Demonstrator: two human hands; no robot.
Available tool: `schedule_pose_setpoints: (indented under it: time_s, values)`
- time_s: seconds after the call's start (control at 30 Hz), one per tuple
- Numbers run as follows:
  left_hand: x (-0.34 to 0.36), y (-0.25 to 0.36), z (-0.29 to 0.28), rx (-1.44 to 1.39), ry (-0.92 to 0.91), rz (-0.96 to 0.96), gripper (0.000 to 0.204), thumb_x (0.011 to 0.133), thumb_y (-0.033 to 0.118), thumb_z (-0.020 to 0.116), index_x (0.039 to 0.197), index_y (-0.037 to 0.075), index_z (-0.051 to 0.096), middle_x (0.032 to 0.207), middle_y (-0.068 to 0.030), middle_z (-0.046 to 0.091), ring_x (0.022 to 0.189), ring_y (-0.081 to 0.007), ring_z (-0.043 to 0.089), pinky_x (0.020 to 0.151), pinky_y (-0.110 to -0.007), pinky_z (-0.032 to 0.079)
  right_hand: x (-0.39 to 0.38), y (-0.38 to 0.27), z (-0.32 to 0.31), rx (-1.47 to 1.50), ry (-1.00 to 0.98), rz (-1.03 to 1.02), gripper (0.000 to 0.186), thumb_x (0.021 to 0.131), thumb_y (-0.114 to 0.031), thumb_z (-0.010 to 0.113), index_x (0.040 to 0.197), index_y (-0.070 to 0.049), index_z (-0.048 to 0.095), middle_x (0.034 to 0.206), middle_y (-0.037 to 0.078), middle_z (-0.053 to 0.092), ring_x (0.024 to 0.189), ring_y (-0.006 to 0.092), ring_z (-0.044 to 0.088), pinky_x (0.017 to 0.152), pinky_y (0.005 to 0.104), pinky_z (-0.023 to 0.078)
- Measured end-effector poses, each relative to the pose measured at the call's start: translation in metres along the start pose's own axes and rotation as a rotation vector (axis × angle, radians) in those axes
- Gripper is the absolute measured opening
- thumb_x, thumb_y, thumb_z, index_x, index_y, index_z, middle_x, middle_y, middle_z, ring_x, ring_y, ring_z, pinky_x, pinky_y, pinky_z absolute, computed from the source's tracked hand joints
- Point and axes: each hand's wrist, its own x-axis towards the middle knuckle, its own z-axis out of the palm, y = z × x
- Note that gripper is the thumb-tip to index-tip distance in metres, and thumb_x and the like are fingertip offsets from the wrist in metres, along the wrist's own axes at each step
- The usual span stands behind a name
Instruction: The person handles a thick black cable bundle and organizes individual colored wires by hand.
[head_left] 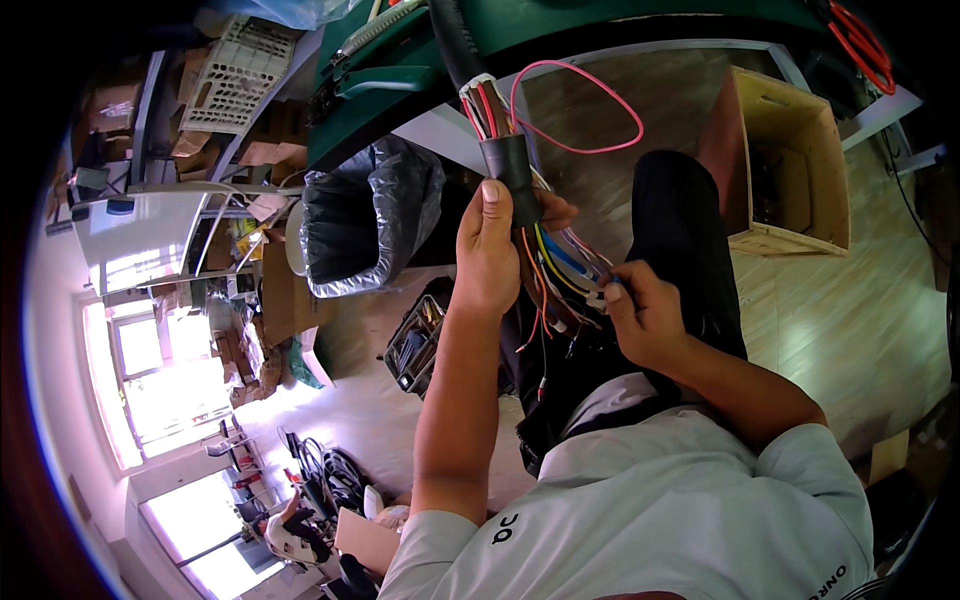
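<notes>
Pale gray cloth from the person's shirt (640, 490) is nearest the camera, and two bare arms reach out past it. Beyond it, one knee in black pants (685, 220) sticks up. The left hand (497, 240) is wrapped around a black sleeve (508, 170), with its thumb lying along the front. This sleeve sits around a bundle of wires, in front of the green bench (680, 18). Above it, a fat black cable (453, 45) comes from the bench, and some red and white wires (487, 112) show where its skin ends. Below the sleeve, colored wires (563, 256) spread out: blue, yellow, orange and brown. The right hand (650, 315) pinches some of these thin wires near their ends. Up high, a pink wire (582, 151) makes a big loop. A green-handled tool (388, 82) lies on the bench. On the floor are an open wooden box (845, 190) to the right and a crate (415, 345) of tools to the left.
</notes>
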Motion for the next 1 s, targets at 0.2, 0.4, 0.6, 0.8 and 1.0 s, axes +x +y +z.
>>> schedule_pose_setpoints:
  time_s: [0.2,0.4,0.6,0.8,1.0]
  values:
    - [0.001,-0.004,-0.005,0.051,0.013,0.036,0.055,0.103,0.048,0.034,0.114,-0.003,0.052,0.096,-0.0141,0.064,0.089,-0.0240,0.066,0.084,-0.037,0.054,0.068,-0.058,0.006,-0.062,0.169,-0.268,0.025,0.091,-0.018,0.063,0.108,0.001,0.060,0.076,0.015,0.065,0.060,0.0272,0.064,0.056,0.0337,0.048]
    - [0.001,-0.002,-0.005,0.038,0.007,0.000,0.053,0.104,0.046,0.032,0.115,-0.003,0.051,0.096,-0.0136,0.064,0.083,-0.0211,0.065,0.080,-0.034,0.053,0.146,-0.078,0.016,-0.036,0.183,-0.210,0.026,0.089,-0.025,0.063,0.093,0.001,0.064,0.074,0.017,0.064,0.066,0.0312,0.063,0.064,0.0370,0.048]
    - [0.000,-0.001,-0.006,0.076,-0.010,-0.012,0.056,0.102,0.049,0.035,0.113,-0.003,0.050,0.094,-0.0140,0.064,0.079,-0.0199,0.064,0.076,-0.034,0.054,0.176,-0.076,0.002,-0.035,0.022,-0.125,0.030,0.088,-0.025,0.065,0.073,0.000,0.063,0.062,0.011,0.060,0.057,0.0199,0.057,0.057,0.0354,0.044]
    - [0.001,0.001,-0.007,0.069,-0.027,-0.028,0.057,0.102,0.050,0.034,0.115,-0.004,0.049,0.095,-0.0153,0.064,0.078,-0.0198,0.065,0.073,-0.033,0.055,0.173,-0.083,-0.010,-0.056,-0.130,-0.147,0.024,0.089,-0.021,0.065,0.077,0.000,0.065,0.060,0.006,0.056,0.054,0.0129,0.051,0.053,0.0306,0.041]
    - [0.002,0.001,-0.008,0.088,-0.044,-0.013,0.057,0.102,0.050,0.034,0.117,-0.003,0.047,0.096,-0.0164,0.064,0.077,-0.0204,0.066,0.073,-0.033,0.056,0.177,-0.085,-0.017,-0.093,-0.288,-0.059,0.021,0.092,-0.025,0.065,0.088,-0.005,0.066,0.066,-0.005,0.049,0.058,0.0048,0.044,0.053,0.0227,0.036]
